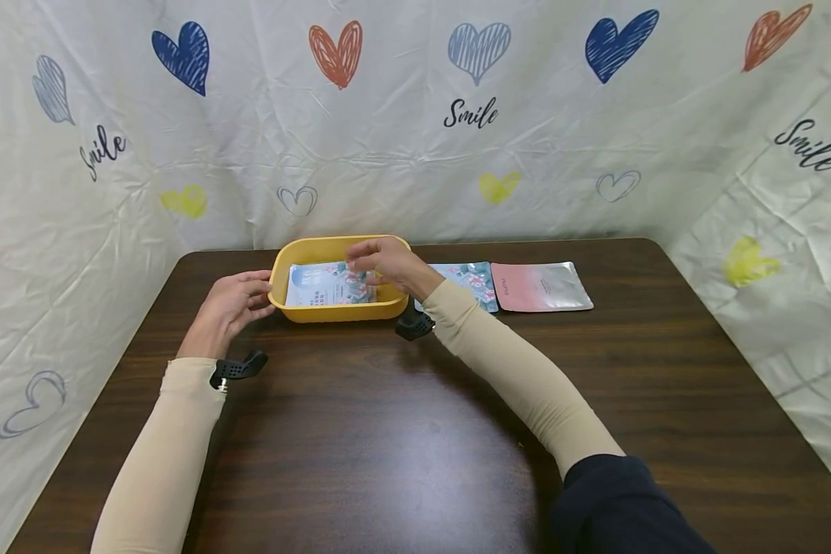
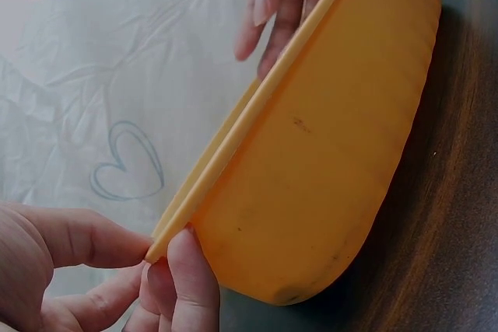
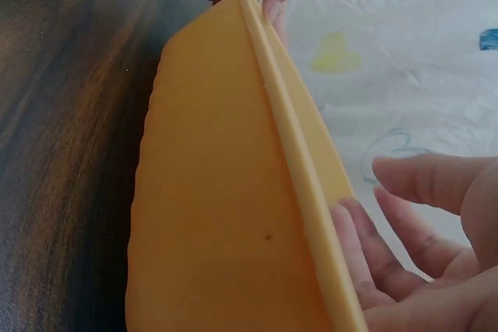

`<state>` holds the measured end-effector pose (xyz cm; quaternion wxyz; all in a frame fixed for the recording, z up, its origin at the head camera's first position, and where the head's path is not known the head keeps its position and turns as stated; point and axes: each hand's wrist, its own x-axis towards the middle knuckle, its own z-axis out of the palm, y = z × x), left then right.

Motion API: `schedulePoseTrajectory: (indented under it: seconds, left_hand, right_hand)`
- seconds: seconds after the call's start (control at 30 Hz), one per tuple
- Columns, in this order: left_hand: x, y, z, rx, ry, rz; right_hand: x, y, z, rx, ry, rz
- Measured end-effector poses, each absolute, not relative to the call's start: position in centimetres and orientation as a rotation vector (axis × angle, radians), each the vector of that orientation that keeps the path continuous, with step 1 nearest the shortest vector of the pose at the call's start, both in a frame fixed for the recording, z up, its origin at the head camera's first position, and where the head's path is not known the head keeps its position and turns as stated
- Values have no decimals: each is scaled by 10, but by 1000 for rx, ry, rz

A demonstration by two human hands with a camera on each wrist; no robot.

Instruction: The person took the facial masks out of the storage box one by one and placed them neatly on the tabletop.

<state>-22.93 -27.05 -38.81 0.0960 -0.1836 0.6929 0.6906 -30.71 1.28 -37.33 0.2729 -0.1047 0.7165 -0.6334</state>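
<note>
A yellow plastic basket (image 1: 339, 314) stands near the back edge of the table. My left hand (image 1: 231, 305) pinches the rim at its left end between thumb and fingers, as the left wrist view shows. Inside lies a flat pale-blue packet (image 1: 318, 286) with a floral print, like a sheet mask packet. Over the basket's right part is my right hand (image 1: 391, 265), fingers loosely bent and dipping below the rim, thumb apart from them. Nothing shows in its grasp. The right hand covers part of the packet.
Right of the basket, a blue floral packet (image 1: 481, 283) lies on the dark wooden table (image 1: 415, 431), partly behind my right wrist. Beside it lies a pink and silver packet (image 1: 543, 287). A white curtain (image 1: 402, 154) printed with hearts hangs behind the table.
</note>
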Motion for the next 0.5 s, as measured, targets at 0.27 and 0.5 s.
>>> schedulePoseTrajectory:
  seconds: [0.27, 0.5]
  left_hand:
    - [-228, -270, -388, -549, 2070, 2037]
    - [-228, -269, -389, -553, 2068, 2031]
  right_hand:
    - [-306, 7, -372, -184, 1959, -1801]
    - [-304, 5, -372, -122, 1956, -1858]
